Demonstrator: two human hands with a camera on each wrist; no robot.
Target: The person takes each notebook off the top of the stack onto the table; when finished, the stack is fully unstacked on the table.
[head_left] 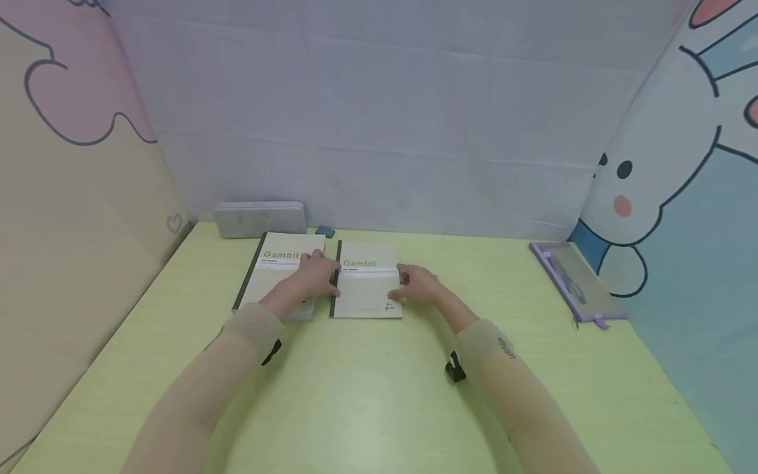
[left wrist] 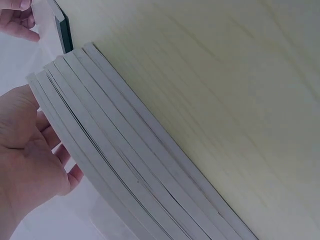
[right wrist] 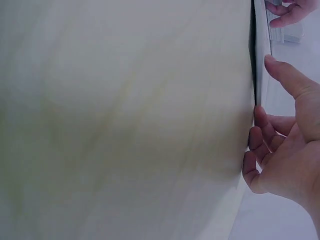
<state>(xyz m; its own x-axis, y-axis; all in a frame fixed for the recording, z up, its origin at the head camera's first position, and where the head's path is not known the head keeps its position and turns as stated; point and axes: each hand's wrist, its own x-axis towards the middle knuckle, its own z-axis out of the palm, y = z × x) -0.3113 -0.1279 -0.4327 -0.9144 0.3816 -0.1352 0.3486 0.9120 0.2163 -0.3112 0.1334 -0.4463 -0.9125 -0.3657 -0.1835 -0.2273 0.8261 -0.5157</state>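
A pale notebook (head_left: 366,289) with a dark spine and "Gambit" on its cover lies between my two hands. The thumb and fingers of my left hand (head_left: 312,275) hold its spine side. On the opposite edge, my right hand (head_left: 419,283) pinches it; in the right wrist view the thumb (right wrist: 287,75) is on the edge, with curled fingers below. Beneath my left forearm and hand is a stack of similar notebooks (head_left: 284,247). The left wrist view shows the stack's layered edges (left wrist: 125,145), several notebooks thick, with part of my left hand (left wrist: 30,150) behind them.
A grey metal-looking case (head_left: 260,219) stands against the back wall, with a small blue block (head_left: 325,231) beside it. At the right edge of the table (head_left: 367,395) lies a purple-trimmed zip pouch (head_left: 583,283) with pens visible inside.
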